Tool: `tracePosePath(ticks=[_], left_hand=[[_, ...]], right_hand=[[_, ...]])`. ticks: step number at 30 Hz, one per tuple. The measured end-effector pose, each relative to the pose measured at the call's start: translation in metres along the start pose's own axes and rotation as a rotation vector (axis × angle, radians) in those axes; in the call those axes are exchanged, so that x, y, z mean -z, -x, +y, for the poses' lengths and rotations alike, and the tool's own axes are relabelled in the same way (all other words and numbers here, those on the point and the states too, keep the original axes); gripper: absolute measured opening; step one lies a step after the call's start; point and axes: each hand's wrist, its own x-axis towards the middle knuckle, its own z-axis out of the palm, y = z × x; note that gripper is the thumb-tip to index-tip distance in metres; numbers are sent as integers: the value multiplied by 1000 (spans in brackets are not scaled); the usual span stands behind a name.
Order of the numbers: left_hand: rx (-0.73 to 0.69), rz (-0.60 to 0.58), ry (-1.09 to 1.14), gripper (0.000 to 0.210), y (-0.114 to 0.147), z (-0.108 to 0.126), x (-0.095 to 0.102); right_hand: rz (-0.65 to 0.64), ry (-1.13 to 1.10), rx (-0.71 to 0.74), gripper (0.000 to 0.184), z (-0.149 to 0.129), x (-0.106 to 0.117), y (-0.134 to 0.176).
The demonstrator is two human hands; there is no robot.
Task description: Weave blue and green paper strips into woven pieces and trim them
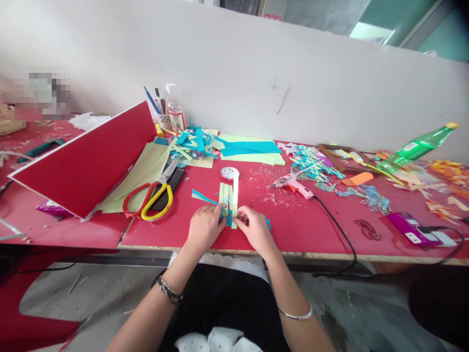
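Pale green and blue paper strips (225,193) lie crossed over one another on the red table, close to its front edge. My left hand (208,222) has its fingers closed at the left side of the crossing, where a thin blue strip passes. On the other side, my right hand (252,226) pinches the lower part of a long pale green strip (235,193). That strip's upper end reaches a round white disc (229,173). A loose blue strip (205,197) sticks out to the left. My fingers hide part of the crossing.
Red-and-yellow-handled scissors (157,193) rest left on a dark case. A pink glue gun (294,185) lies right, its cord trailing over the front edge. Cut strips (194,144) and paper sheets (252,149) are behind. A green bottle (417,149) leans at right; a red board (88,161) stands left.
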Motion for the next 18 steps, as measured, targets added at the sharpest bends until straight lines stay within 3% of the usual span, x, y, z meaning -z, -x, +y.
tracePosePath(ticks=[4, 10, 16, 18], left_hand=[[-1, -3, -6, 28, 0, -1, 0], [-9, 3, -7, 28, 0, 0, -1], [-12, 16, -9, 29, 0, -1, -2], [-21, 28, -8, 28, 0, -1, -3]], right_hand=[[43, 86, 18, 16, 2, -6, -2], [74, 304, 175, 14, 0, 5, -2], [-124, 305, 267, 17, 8, 19, 0], [-138, 300, 256, 16, 9, 18, -1]])
